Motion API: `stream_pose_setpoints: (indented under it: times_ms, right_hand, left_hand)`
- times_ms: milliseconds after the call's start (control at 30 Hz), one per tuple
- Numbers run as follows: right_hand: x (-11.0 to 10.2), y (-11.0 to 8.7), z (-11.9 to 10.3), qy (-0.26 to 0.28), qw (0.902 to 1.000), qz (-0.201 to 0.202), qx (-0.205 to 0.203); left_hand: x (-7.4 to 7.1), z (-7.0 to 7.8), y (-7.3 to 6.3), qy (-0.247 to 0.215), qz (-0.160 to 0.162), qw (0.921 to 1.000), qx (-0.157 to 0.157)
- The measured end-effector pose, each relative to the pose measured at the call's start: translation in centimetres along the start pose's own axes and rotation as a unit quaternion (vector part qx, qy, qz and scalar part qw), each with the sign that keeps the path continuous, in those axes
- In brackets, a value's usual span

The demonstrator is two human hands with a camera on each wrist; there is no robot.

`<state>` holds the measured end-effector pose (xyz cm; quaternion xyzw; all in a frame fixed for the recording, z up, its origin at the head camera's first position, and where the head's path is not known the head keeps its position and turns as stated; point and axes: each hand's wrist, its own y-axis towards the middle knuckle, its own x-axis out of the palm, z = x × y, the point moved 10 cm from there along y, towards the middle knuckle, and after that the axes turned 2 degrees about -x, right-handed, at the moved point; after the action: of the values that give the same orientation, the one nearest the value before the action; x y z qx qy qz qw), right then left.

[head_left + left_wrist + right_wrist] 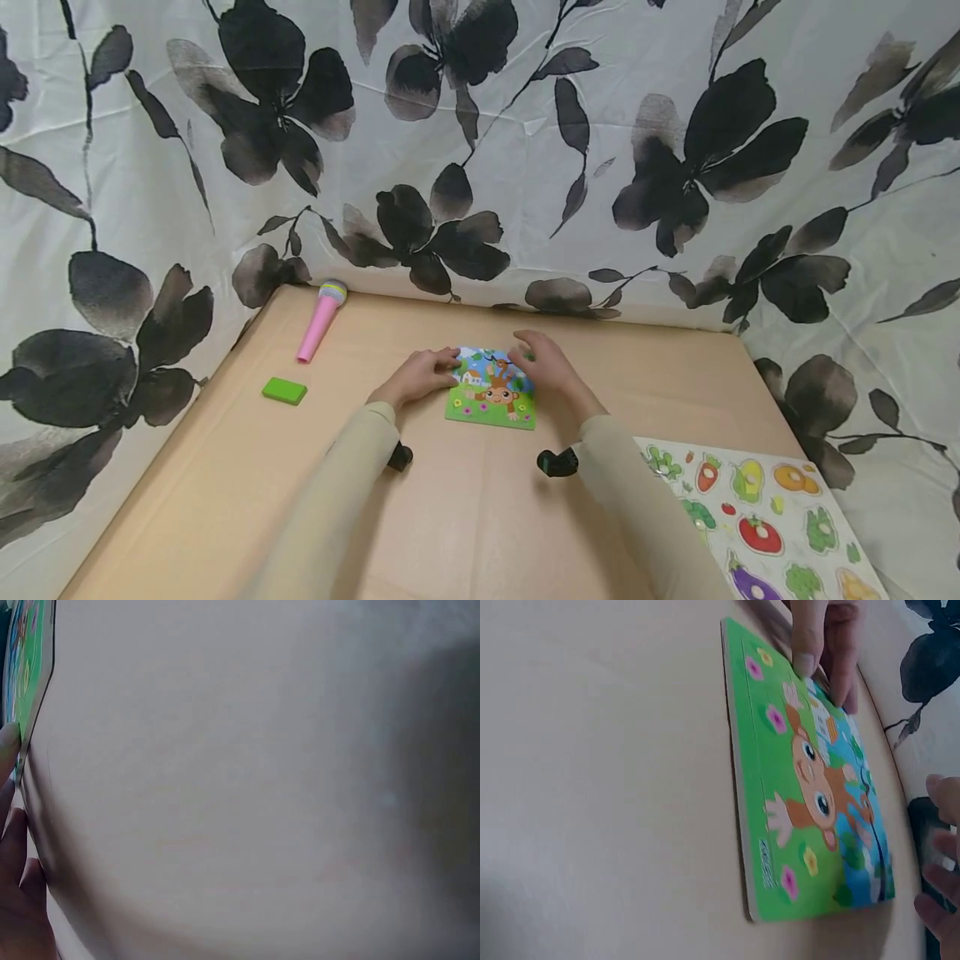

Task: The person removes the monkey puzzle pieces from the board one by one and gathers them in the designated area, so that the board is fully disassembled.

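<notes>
A square picture puzzle with a cartoon monkey, flowers and a small house lies at the middle of the table. My left hand grips its left edge; in the right wrist view the left thumb presses on the printed face, with the fingers along the side. In the left wrist view only a strip of the puzzle's green edge shows beside the fingers. At the puzzle's upper right is my right hand, its fingers loosely bent and holding nothing. The right wrist view shows those fingers apart from the puzzle.
A pink toy microphone lies at the back left, with a green block in front of it. At the front right is a white vegetable board, partly covered by the right sleeve. A flowered cloth hangs behind the table.
</notes>
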<state>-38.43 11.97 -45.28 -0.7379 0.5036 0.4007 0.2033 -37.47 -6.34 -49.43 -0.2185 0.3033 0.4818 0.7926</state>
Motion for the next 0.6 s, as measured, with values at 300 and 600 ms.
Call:
stream_pose_setpoints:
  times_ms: [300, 600]
  right_hand:
    - [2.8, 1.0, -0.6, 0.09, 0.9951, 0.015, 0.038]
    - [4.6, 2.1, -0.4, 0.112, 0.9914, 0.014, 0.067]
  left_hand:
    - [0.0, -0.3, -0.4, 0.002, 0.002, 1.0, -0.008]
    - [-0.2, 0.0, -0.1, 0.019, 0.0, 0.9998, -0.001]
